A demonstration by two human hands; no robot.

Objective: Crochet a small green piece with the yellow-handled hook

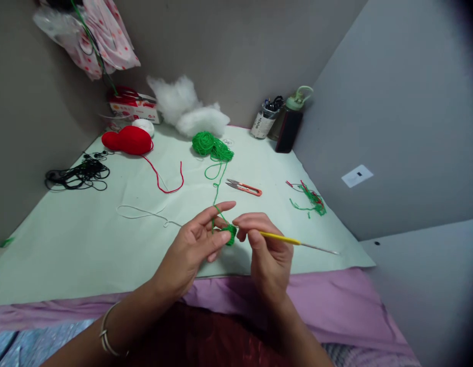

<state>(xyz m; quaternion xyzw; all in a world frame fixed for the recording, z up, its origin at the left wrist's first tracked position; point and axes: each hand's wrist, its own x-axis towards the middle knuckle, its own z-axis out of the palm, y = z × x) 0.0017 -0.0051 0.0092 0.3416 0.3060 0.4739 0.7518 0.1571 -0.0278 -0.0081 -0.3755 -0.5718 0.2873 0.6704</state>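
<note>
"Grey wall [240, 46] behind, pale cloth [106, 255] under the fingers [228, 205]. What's held?"

"Right hand [272, 252] grips the hook [290, 239] by its handle: likely light, stiff. Left hand [194, 243] pinches the green piece [232, 235], thumb against fingers: probably soft, stretchy; hold its edge."

To your right, a smartphone [289, 133] stands before a water bottle [295, 103]; to your left lie tangled black cords [88, 169].

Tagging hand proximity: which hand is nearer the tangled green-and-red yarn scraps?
Right. The right hand, holding the yellow-handled metal crochet hook, is left of the yarn scraps and closer to the person; the left hand, pinching the small green yarn piece, is farther left.
</note>
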